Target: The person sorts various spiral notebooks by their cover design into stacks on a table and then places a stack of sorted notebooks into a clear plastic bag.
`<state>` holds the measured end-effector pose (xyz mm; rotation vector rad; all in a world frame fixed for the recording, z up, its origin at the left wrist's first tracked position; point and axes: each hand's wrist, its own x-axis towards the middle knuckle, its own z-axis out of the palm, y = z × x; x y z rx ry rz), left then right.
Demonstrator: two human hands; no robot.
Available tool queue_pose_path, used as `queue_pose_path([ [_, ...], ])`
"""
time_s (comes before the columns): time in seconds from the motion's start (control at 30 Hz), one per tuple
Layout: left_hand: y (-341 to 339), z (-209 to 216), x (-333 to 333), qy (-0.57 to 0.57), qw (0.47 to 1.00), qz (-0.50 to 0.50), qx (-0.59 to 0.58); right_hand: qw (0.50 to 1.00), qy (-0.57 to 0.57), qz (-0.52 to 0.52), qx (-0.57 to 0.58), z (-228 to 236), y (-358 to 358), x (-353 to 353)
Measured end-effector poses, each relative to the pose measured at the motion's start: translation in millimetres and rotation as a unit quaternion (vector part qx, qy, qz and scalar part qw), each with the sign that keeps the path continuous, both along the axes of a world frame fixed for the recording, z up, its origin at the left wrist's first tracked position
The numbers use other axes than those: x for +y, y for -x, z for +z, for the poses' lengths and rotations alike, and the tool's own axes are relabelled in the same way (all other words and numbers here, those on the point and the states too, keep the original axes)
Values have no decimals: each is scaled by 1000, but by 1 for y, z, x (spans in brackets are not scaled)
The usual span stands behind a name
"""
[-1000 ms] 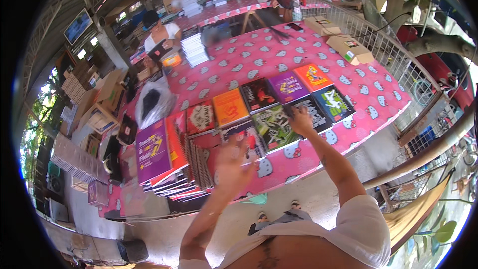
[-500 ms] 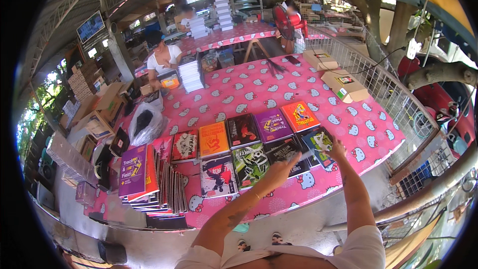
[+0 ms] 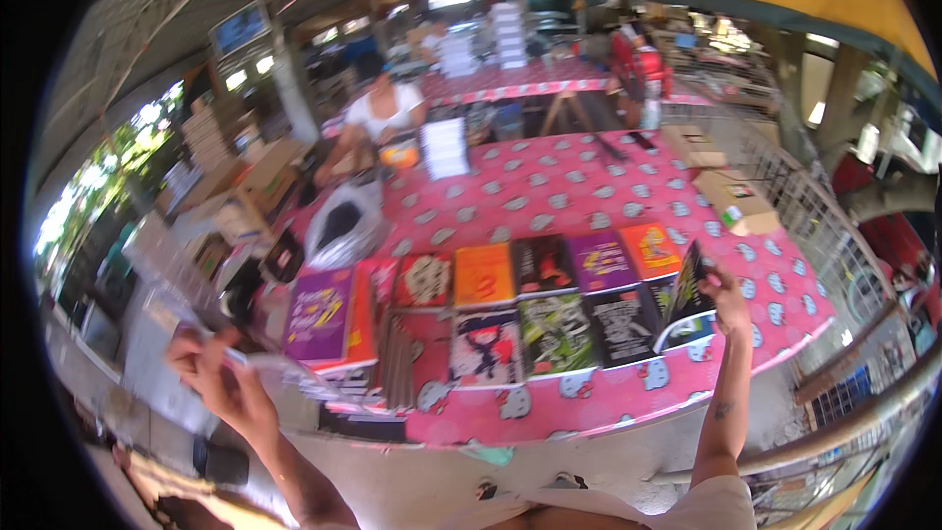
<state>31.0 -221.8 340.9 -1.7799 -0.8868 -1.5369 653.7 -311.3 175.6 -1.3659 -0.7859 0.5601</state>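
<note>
Leftward, away from the dark notebooks at the row's right end, the left hand (image 3: 224, 378) has swung out beyond the near-left corner of the tablecloth (image 3: 471, 211), while the green-and-black notebook (image 3: 685, 292) under the right hand (image 3: 728, 304) has tipped up steeply. Right thumb and fingers pinch that notebook by its right edge, with pale page edges showing low down. Left fingers are bent around a pale, thin piece (image 3: 234, 357), but blur hides whether they pinch it, so I cannot tell. Just left of the right hand lie a black notebook (image 3: 624, 327), then a green-and-white notebook (image 3: 557, 334) and a white-and-red notebook (image 3: 488, 348); beyond them runs a second row, ending in an orange-red notebook (image 3: 650, 250). Right of the left hand stands a notebook stack (image 3: 343, 385) topped by a purple notebook (image 3: 321, 314), with a clear plastic bag (image 3: 345, 226) farther off.
</note>
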Motion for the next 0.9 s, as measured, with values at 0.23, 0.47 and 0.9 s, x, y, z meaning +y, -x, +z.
queue_pose_path([
  [0.23, 106, 89, 70, -117, 988, 93, -44, 952, -186, 234, 63, 70, 268, 123],
  [0.47, 61, 24, 216, 378, 906, -186, 37, 897, 10, 214, -387, 27, 439, 203],
  [0.9, -117, -179, 32, 353, 799, -369, 318, 810, 430, -5, -400, -176, 231, 126],
])
